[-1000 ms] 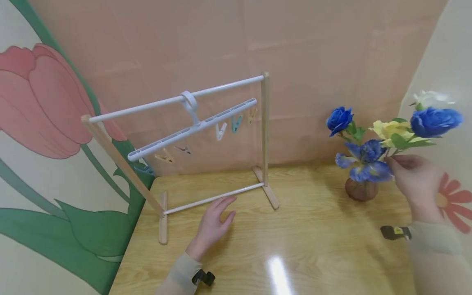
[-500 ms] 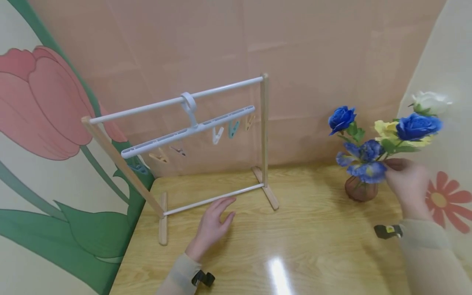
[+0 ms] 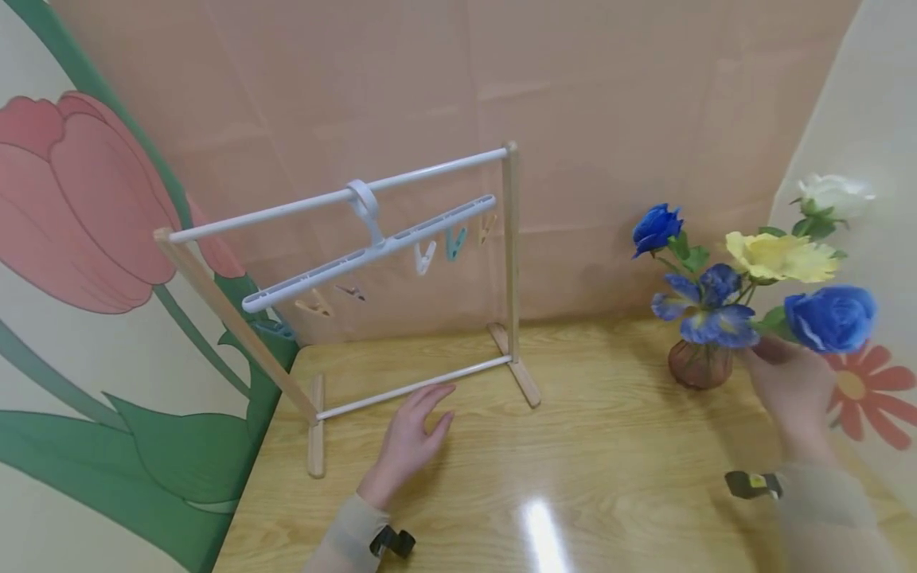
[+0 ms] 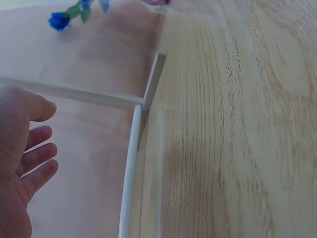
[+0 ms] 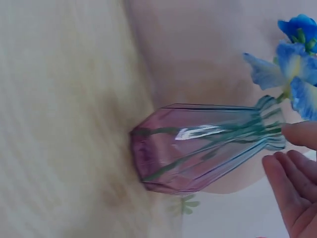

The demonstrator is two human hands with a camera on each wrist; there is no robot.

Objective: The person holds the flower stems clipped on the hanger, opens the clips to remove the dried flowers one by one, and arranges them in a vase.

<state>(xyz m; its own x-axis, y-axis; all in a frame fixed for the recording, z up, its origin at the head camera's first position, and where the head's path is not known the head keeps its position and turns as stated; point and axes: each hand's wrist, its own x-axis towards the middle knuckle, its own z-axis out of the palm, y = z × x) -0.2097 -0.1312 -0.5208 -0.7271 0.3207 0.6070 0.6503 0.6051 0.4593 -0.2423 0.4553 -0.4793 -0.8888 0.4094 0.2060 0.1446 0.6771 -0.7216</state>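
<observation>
At the right in the head view, my right hand (image 3: 791, 386) is beside the mouth of a ribbed glass vase (image 3: 698, 366), pinkish at its base. In the right wrist view its thumb (image 5: 301, 134) is right at the vase's flared rim, with the other fingers apart from it. A blue rose (image 3: 831, 318) leans out over the hand. A yellow flower (image 3: 781, 256), a white rose (image 3: 834, 195), a blue iris (image 3: 705, 306) and another blue rose (image 3: 655, 231) stand above. My left hand (image 3: 411, 434) is near the rack's lower bar, holding nothing, fingers relaxed.
A wooden drying rack (image 3: 513, 255) with white bars stands at the back left of the table (image 3: 609, 477). From its top bar hangs a pale hanger (image 3: 372, 253) with several small clothespins. A pink cloth backdrop (image 3: 609, 119) rises behind.
The right hand moved left and down to the vase's mouth and let go of the blue rose, which tipped downward. The hanger swung slightly. The left hand stayed put.
</observation>
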